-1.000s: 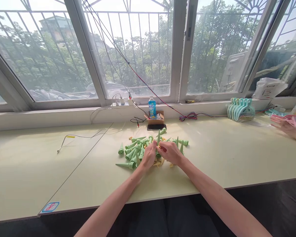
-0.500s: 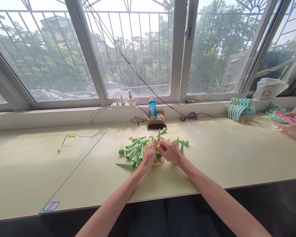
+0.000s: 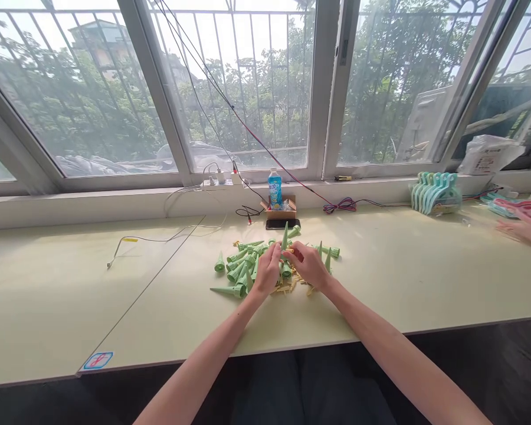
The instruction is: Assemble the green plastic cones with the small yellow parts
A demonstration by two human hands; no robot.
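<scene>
As we grip a light-green, tapered plastic cone (image 3: pixel 285 238) tip-up in the left hand (image 3: pixel 269 269), we pinch a small yellow plastic piece (image 3: pixel 291 250) just beside it with the right hand (image 3: pixel 310 265). Around both hands, we see more green cones (image 3: pixel 240 273) and loose yellow pieces (image 3: pixel 285 288) on the pale cream bench (image 3: pixel 168 316).

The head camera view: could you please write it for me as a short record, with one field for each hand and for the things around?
left hand: the left hand holds a green cone, tip up
right hand: the right hand pinches a small yellow piece near that cone
around the hands: loose green cones, more yellow pieces
behind: blue bottle, small cardboard box
far right: pale blue-green hangers; another person's hand, blurred, near a pink item
</scene>
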